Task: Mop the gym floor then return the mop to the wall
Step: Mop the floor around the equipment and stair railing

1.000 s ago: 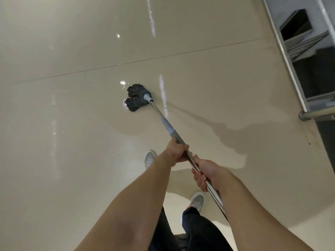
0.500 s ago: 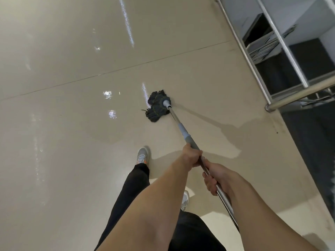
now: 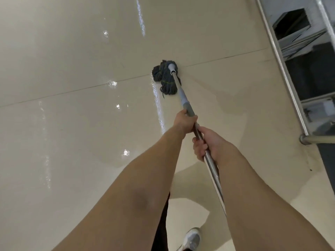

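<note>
we are mid-mopping: left hand [image 3: 184, 121] and right hand [image 3: 206, 144] clench the mop handle [image 3: 183, 96]; next we drag the mop head [image 3: 164, 77] across dry floor [image 3: 63, 60].

— Any writing you can make out from up there?
— None. The mop [image 3: 165, 77] I'm gripping carries no label I can read, and the pale floor [image 3: 63, 133] around its head shows only glare, no marks or numbers.

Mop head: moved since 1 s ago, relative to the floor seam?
Yes. The mop head was on the near side of the floor seam then; now it lies across it, pushed farther from the person.
</note>
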Tool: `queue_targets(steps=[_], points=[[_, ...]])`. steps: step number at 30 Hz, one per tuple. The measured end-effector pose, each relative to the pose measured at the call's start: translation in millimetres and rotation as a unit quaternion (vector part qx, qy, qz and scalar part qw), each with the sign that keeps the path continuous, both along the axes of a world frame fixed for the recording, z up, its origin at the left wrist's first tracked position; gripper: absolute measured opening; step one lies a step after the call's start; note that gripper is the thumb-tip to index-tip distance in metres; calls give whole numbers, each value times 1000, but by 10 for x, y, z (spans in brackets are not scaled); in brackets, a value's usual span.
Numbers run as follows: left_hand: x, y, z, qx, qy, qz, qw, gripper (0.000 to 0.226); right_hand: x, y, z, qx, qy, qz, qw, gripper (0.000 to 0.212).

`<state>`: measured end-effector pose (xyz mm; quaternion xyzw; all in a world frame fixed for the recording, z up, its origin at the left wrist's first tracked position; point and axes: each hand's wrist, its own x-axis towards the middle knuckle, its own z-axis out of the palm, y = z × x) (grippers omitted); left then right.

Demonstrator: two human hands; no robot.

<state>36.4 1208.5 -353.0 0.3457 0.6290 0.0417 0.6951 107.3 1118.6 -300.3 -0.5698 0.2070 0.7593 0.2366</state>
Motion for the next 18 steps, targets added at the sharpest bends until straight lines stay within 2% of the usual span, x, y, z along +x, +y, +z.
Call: queue_targets(steps=[2, 6, 11, 14, 18], points=[[128, 406, 34, 33, 0, -12, 999, 34, 132, 434, -19, 4, -2, -1, 1000, 55], [233, 692, 137, 27, -20, 15, 999, 20, 252, 753, 52, 9, -16, 10, 1000, 58], [153, 251, 258, -46, -16, 28, 998, 24, 179, 260, 208, -6, -35, 61, 997, 66], [56, -255, 322, -91, -24, 37, 995, 46, 135, -266, 331, -14, -51, 94, 994, 69], [-4, -1076, 507, -97, -15, 55, 994, 35, 149, -1053, 544, -12, -52, 137, 989, 67]])
